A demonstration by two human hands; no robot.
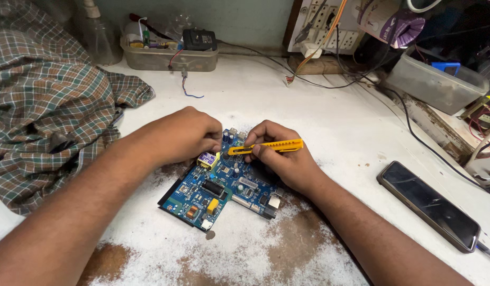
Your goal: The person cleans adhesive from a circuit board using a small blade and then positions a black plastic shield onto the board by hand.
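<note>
R hand (284, 159) holds yellow cutter (266, 146) on blue board (218, 190); L hand (184, 132) steadies.

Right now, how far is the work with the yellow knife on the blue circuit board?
Done: the blue circuit board already lies flat on the worn white table, parts facing up. In hand: the left hand steadies the board's far edge, and the right hand holds the yellow plastic utility knife with its tip at the board's top area. Left: no part looks removed; the tip's effect is too small to see.
</note>
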